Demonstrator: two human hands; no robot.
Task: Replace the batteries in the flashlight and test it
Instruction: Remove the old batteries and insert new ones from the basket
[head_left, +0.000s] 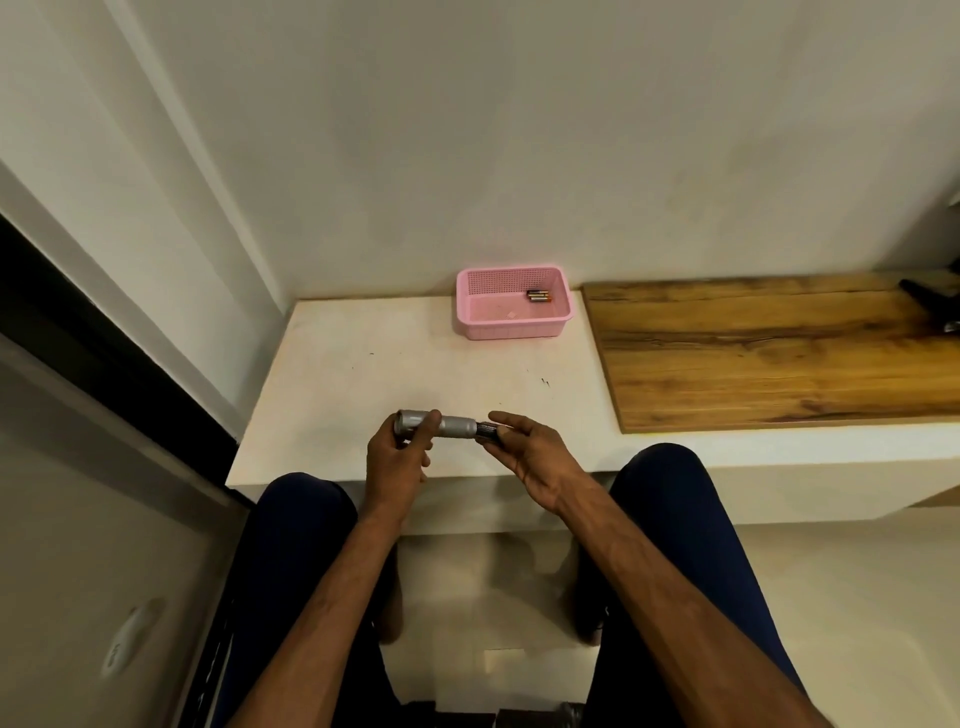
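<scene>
Silver and lying crosswise, the flashlight (435, 423) sits in my grip just above the near edge of the white counter (363, 364), my left hand (397, 462) wrapped around its head end while my right hand (530, 452) pinches a dark battery (488, 431) whose tip meets the open right end of the barrel. Far across the counter, against the wall, I see a pink basket (514, 327) holding a few spare batteries (538, 296), with a wooden board (769, 353) lying to its right.
</scene>
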